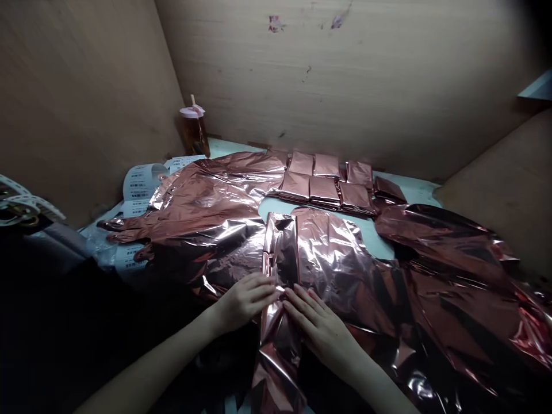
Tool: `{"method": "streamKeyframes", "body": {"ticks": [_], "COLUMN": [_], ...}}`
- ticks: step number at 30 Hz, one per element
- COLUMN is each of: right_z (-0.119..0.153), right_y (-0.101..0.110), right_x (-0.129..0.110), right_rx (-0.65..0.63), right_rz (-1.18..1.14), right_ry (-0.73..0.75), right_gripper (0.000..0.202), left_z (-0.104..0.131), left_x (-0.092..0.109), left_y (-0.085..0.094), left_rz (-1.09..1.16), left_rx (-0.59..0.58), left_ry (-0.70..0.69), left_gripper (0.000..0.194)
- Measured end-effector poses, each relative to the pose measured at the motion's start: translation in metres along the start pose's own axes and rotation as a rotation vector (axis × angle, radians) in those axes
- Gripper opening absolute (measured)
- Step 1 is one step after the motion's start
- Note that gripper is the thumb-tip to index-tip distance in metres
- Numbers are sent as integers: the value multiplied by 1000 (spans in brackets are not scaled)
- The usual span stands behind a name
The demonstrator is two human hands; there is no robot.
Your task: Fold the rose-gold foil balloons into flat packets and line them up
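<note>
A long, narrow strip of folded copper-coloured foil lay in front of the person, running from the middle of the bench towards its near edge, which was too dark to make out. Both hands rested on this strip: the left hand came in from the left and the right hand from the right, their fingertips near each other. The fingers of both hands were unclenched and laid nearly straight on the foil, pressing on it from above. Left of the strip, a broad crumpled foil sheet spread towards the left edge of the bench, its outer end ragged. Just right of the strip lay a smaller foil piece, and beyond it a large, shiny foil heap covered the right side. Along the back edge, small folded foil packets were set in 2 rough rows, some of them stacked. Near the back left corner stood a cup with a pale pink lid, a straw and dark contents. Printed labels curled at the left edge, with clear plastic near them. A plain brown wall rose behind the bench, marked with a few scuffs.
</note>
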State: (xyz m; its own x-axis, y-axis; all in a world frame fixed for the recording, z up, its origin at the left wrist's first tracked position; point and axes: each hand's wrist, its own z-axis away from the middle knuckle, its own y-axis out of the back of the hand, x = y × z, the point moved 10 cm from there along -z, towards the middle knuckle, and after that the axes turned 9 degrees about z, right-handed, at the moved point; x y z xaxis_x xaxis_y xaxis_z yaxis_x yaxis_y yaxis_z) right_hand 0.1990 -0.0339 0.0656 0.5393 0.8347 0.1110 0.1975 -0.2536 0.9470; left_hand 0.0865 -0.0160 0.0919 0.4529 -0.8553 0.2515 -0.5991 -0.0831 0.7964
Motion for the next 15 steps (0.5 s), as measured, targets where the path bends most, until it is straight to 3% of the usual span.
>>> {"method": "streamKeyframes", "body": {"ticks": [3, 5, 7, 9, 11, 15], "right_z": [-3, -6, -8, -10, -17, -34], "right_y": [11, 16, 12, -3, -17, -32], "right_x": [7, 25, 50, 70, 81, 87], "right_rx": [200, 308, 364, 322, 228, 32], "right_rz": [-101, -268, -414, -465, -435, -248], "right_ry": [-41, -191, -454, -718, -888, -1004], "right_gripper": [45, 33, 26, 31, 34, 28], "left_z": [11, 11, 13, 17, 20, 19], "left_x": [0, -14, -33, -48, -54, -49], "left_y": [13, 18, 17, 14, 12, 12], "left_rz": [82, 153, 207, 216, 167, -14], "left_rx": [109, 183, 266, 366, 472, 586], "left_ry": [57, 243, 496, 739, 882, 865], "left_gripper": [24, 17, 18, 18, 18, 32]}}
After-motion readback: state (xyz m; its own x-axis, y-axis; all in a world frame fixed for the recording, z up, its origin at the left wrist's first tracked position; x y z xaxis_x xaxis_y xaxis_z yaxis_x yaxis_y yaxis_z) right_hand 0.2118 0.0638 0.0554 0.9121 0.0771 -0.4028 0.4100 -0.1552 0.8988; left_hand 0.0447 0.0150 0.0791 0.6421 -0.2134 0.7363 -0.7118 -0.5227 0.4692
